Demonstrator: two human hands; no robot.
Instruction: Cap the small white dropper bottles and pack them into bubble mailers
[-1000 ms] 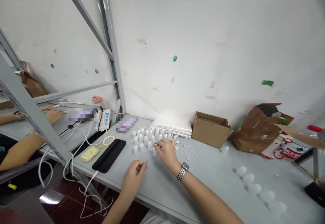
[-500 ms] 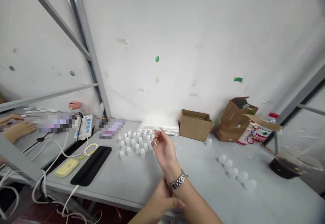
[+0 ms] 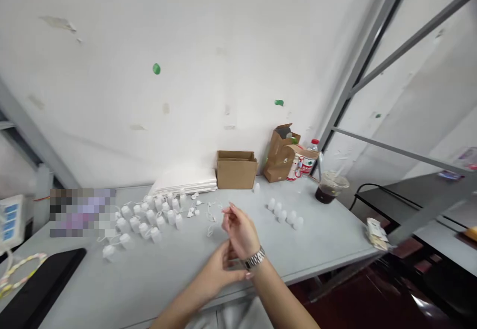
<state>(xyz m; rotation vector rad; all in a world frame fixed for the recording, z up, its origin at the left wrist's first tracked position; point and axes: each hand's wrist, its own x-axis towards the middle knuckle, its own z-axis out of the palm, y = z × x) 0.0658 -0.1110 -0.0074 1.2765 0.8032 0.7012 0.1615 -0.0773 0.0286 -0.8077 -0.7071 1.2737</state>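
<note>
My right hand (image 3: 238, 229) is raised a little above the grey table (image 3: 179, 264), fingers pinched together near its top; what they hold is too small to make out. A metal watch sits on that wrist. My left hand (image 3: 218, 274) lies just below it, fingers curled against the right wrist and watch band. Left of both hands stands a cluster of small white capped bottles (image 3: 149, 217). Loose white caps and rings (image 3: 208, 214) lie just beyond my right hand.
A row of several translucent cups (image 3: 285, 213) lies right of my hands. At the back are a white stack of sheets (image 3: 184, 182), an open cardboard box (image 3: 236, 169), a brown paper bag (image 3: 281, 152) and a dark drink cup (image 3: 330, 187). A black pad (image 3: 40, 284) lies front left.
The view has swung to the right. My right hand left the bottles and lifted, pinched. My left hand moved from the table's front over to my right wrist.
</note>
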